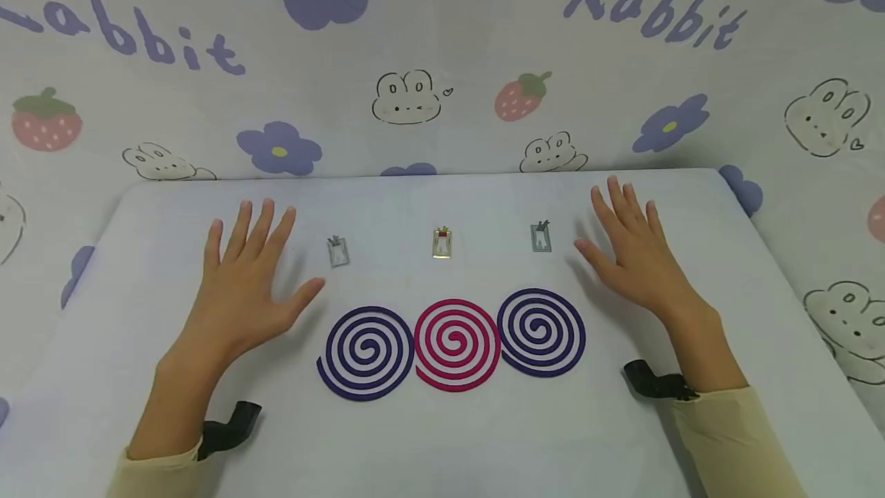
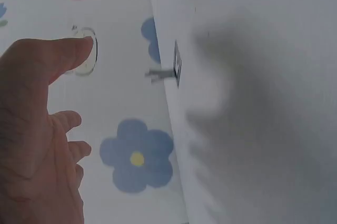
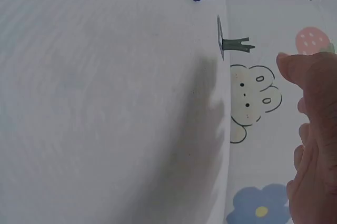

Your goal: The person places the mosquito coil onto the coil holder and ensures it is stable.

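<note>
Three mosquito coils lie flat in a row, edges close together: a dark blue coil [image 1: 367, 343] at left, a pink coil [image 1: 456, 341] in the middle and another dark blue coil [image 1: 538, 327] at right. Beyond them stand three small metal coil holders with upright prongs: a silver one [image 1: 338, 255], a gold one [image 1: 442, 254] and a silver-grey one [image 1: 541, 249]. My left hand [image 1: 252, 287] hovers with spread fingers left of the left holder, holding nothing. Over the right side, fingers extended, my right hand [image 1: 632, 256] is empty too, nearest the right holder.
A white-covered table [image 1: 442, 444] bears everything. Behind it hangs a curtain [image 1: 470, 37] printed with rabbits, strawberries and purple flowers. Black wrist mounts [image 1: 231, 429] show at both sleeves.
</note>
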`<state>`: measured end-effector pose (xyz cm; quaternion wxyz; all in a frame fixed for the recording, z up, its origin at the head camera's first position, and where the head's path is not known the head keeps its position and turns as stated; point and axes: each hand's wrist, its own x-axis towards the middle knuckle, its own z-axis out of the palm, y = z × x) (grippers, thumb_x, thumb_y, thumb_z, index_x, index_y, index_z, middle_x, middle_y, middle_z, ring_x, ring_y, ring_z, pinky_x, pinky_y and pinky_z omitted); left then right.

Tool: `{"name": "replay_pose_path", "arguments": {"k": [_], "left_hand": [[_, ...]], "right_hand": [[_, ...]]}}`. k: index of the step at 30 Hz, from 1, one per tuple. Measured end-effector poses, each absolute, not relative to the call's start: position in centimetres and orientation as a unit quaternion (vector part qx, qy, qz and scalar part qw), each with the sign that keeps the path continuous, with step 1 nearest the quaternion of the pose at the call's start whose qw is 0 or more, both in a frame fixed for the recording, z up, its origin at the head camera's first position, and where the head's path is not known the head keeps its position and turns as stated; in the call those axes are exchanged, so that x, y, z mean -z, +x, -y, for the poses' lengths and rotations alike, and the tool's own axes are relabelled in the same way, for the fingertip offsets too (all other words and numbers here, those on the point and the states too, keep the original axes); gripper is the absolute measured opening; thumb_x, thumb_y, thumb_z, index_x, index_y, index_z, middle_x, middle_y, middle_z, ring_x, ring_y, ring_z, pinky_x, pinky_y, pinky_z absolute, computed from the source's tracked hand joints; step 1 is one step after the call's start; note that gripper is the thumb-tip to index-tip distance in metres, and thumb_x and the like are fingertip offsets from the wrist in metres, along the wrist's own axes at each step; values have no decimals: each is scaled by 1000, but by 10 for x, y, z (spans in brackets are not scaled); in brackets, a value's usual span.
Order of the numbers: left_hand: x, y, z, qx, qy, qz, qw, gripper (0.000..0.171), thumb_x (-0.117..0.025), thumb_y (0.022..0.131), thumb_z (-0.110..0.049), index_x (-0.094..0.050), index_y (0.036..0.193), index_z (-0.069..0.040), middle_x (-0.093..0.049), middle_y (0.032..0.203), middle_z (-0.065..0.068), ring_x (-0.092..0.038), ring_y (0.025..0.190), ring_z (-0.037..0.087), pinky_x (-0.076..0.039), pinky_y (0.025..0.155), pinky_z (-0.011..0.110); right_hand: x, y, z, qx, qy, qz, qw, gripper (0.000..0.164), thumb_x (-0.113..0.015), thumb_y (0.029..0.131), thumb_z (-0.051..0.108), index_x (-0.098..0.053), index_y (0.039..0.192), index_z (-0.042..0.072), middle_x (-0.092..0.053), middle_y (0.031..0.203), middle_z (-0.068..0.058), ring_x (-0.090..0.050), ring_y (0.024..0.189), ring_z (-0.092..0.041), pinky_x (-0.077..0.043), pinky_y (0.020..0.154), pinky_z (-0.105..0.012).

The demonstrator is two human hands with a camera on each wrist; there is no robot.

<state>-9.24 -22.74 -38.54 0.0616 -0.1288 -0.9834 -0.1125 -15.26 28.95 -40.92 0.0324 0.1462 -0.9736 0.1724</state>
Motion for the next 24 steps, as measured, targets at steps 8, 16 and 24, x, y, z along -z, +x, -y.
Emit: {"name": "replay_pose_path", "arguments": {"k": [8, 16, 24], "left_hand": [[398, -85, 171, 115, -201, 972, 39, 100, -65, 92, -63, -21, 171, -20, -18, 179, 12, -8, 168, 37, -1, 135, 63], [404, -77, 112, 123, -273, 954, -9, 98, -60, 95, -66, -20, 171, -19, -15, 180, 6, -5, 169, 29, -1, 137, 58], [403, -77, 54, 147, -325, 932, -60, 97, -60, 96, -64, -26, 169, -10, -24, 178, 10, -11, 169, 27, -4, 138, 52]], "right_hand": [[406, -139, -290, -180, 172, 968, 14, 85, -64, 104, 38, -20, 169, 6, -6, 179, -19, -3, 167, -41, 2, 136, -61], [402, -106, -280, -222, 209, 952, -33, 82, -71, 101, 33, -30, 167, 8, -19, 178, -18, -20, 163, -46, -14, 134, -65], [392, -85, -259, -258, 235, 930, -119, 75, -72, 102, 33, -37, 166, 16, -29, 176, -8, -31, 161, -39, -34, 126, -63]]}}
